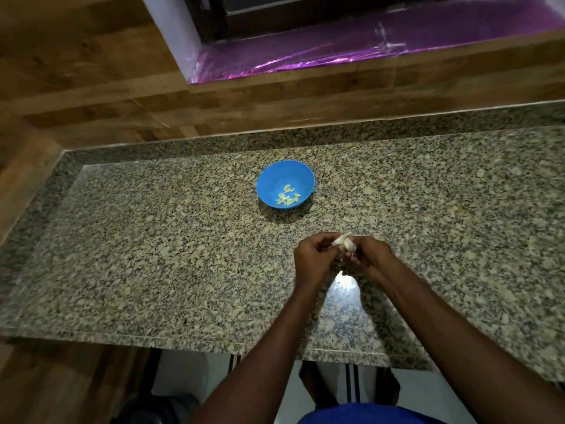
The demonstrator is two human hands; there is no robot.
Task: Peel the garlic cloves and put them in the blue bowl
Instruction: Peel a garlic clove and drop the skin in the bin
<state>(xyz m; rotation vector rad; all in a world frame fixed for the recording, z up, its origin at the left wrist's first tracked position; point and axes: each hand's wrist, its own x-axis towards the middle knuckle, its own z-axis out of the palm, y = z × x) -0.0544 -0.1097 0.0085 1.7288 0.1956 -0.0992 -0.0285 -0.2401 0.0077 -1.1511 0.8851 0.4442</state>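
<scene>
both hands meet above the worktop (153, 240), left hand (312, 258) and right hand (371, 255) with fingers pinched on the garlic (344, 242) to strip skin, near the blue bowl (269, 179) holding peeled cloves (288, 197).

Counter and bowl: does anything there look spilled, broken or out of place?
Nothing stands out. The blue bowl sits upright on the counter with the peeled cloves all inside it. Both hands, left and right, hold the garlic above the counter. I see no spills or loose skins.
</scene>
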